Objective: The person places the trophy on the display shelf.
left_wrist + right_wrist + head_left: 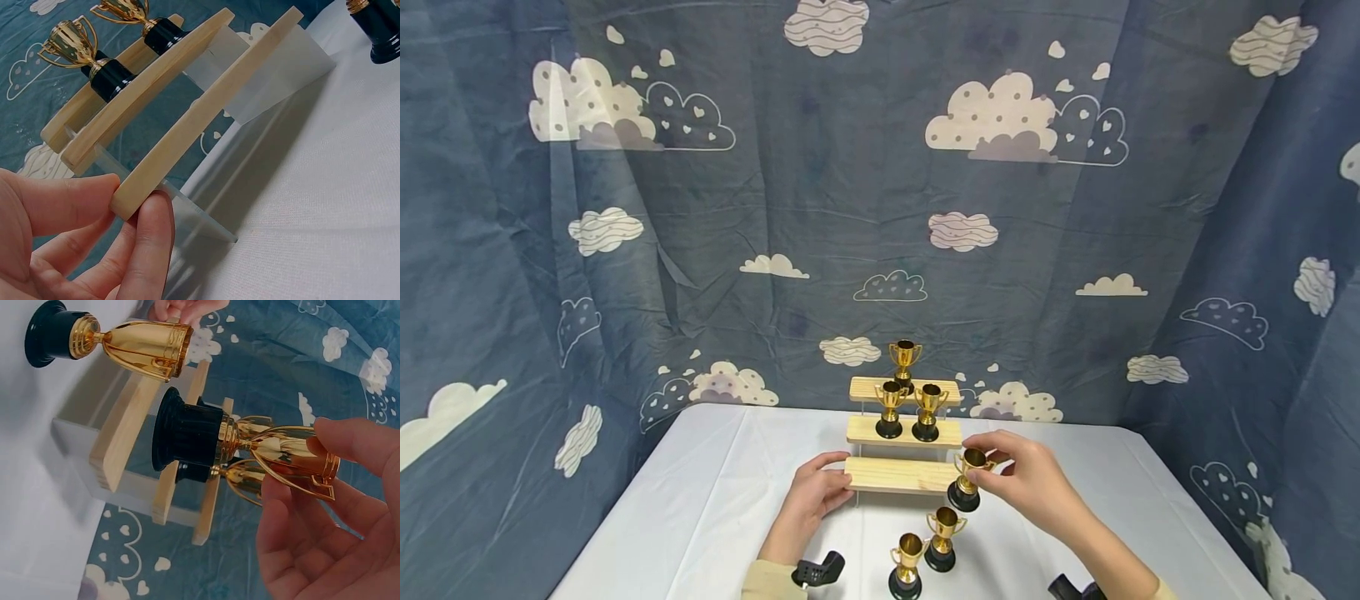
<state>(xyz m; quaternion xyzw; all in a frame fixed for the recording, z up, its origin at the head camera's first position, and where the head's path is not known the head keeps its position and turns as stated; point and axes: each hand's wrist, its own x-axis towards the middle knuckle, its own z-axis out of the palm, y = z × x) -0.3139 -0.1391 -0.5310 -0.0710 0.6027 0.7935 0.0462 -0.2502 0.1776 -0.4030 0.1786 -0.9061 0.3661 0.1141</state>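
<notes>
White table (715, 492): left hand (811, 498) round shelf end (133, 196), right hand (1033, 482) round trophy (966, 483), contents unclear.

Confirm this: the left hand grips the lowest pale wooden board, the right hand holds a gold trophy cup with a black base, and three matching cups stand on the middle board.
Not three: the head view shows two gold trophy cups with black bases on the middle pale wooden board. The left hand and right hand are as stated.

Blue cloud-print curtain (850, 175), white tablecloth (722, 475)
</notes>
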